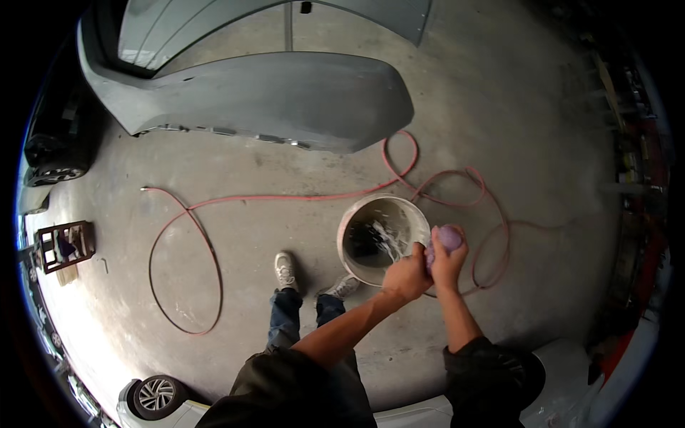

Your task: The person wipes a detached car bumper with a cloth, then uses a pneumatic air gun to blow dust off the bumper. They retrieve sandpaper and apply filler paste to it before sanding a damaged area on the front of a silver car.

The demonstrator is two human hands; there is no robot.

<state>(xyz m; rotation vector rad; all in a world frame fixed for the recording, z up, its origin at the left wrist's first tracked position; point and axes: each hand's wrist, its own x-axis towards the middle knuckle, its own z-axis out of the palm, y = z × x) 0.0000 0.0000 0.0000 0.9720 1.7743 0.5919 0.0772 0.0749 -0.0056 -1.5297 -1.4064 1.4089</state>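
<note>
Seen from above, a person stands at a white bucket (383,240) on a concrete floor (285,235). Both hands are clenched around a purple cloth (449,237), held just over the bucket's right rim: the left hand (409,274) grips its lower end, the right hand (447,264) wraps beneath it. Water splashes inside the bucket, so wringing looks underway, not finished. A red hose (207,250) loops around the bucket.

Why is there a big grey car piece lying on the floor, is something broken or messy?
The grey car panel lies off any car on the concrete floor, though it shows no damage. The red hose sprawls in loose loops around the white bucket. Both hands squeeze a purple cloth beside it.
</note>
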